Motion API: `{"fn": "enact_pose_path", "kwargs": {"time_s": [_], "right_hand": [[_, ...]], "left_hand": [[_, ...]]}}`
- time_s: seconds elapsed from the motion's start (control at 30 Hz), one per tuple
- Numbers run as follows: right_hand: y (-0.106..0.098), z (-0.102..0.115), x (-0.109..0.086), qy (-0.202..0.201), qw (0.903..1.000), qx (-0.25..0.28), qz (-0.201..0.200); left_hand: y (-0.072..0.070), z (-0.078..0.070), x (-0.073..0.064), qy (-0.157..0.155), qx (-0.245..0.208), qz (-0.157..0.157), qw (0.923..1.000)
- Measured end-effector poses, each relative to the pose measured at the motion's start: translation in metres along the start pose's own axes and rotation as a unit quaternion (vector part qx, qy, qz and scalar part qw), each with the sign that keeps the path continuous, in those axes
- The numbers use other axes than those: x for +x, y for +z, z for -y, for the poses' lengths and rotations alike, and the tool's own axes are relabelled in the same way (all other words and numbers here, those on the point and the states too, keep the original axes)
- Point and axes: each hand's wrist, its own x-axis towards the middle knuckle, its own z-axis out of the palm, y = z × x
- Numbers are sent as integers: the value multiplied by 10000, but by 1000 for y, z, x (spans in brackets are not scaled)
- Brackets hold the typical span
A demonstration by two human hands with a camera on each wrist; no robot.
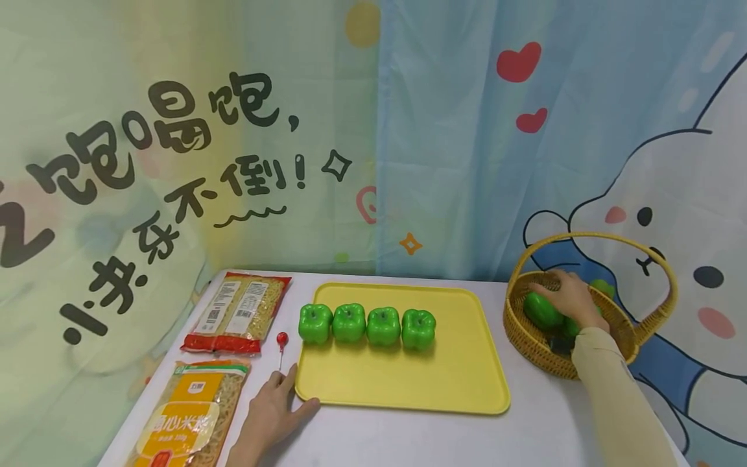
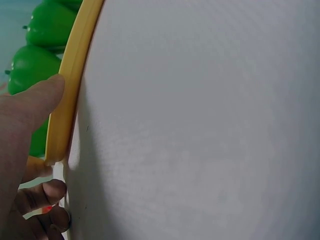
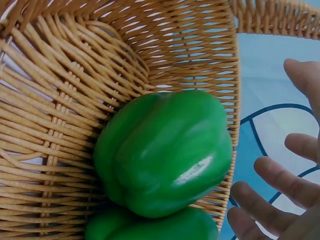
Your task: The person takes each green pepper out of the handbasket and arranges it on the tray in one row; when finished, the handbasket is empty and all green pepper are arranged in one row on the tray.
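Note:
My left hand [image 1: 270, 415] lies at the near left corner of a yellow tray [image 1: 408, 388]. Its thumb [image 2: 47, 95] touches the tray's rim in the left wrist view, and the other fingers spread along the corner. Several green bell peppers [image 1: 383, 325] stand in a row across the tray's left and middle. At the right, my right hand [image 1: 570, 299] reaches over a wicker basket [image 1: 537, 350] with its fingers spread. Inside lies a green bell pepper [image 3: 165, 155], apart from the fingers in the right wrist view, with another pepper [image 3: 155, 226] beside it.
Left of the tray lie a red-edged noodle bag [image 1: 242, 312] and an orange-and-yellow pasta bag [image 1: 187, 415]. A small red-headed stick [image 1: 283, 339] lies between the bags and the tray. The basket's tall handle [image 1: 589, 235] arches above it. A printed curtain [image 1: 432, 130] hangs behind the table.

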Motion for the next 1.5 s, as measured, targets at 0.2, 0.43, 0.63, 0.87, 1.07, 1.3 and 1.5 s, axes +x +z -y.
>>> {"fn": "enact_pose_path", "kwargs": {"time_s": [0.2, 0.43, 0.63, 0.87, 1.07, 1.3, 1.5], "right_hand": [[4, -5, 6, -66, 9991, -125, 400], [8, -11, 9, -56, 9978, -204, 621], [10, -16, 11, -125, 9973, -307, 651], [11, -18, 11, -256, 9972, -379, 598], [11, -19, 10, -261, 9969, -391, 629], [12, -21, 10, -66, 9962, -411, 759], [9, -20, 12, -281, 9977, -309, 527]], "left_hand": [[1, 1, 0, 67, -10, -51, 10000], [1, 0, 0, 94, -24, -103, 9999], [1, 1, 0, 79, 31, -96, 9999], [1, 0, 0, 52, 17, -79, 10000], [0, -1, -1, 12, -10, -22, 10000], [2, 0, 1, -8, 36, -21, 10000], [3, 1, 1, 18, 70, -96, 9999]]}}
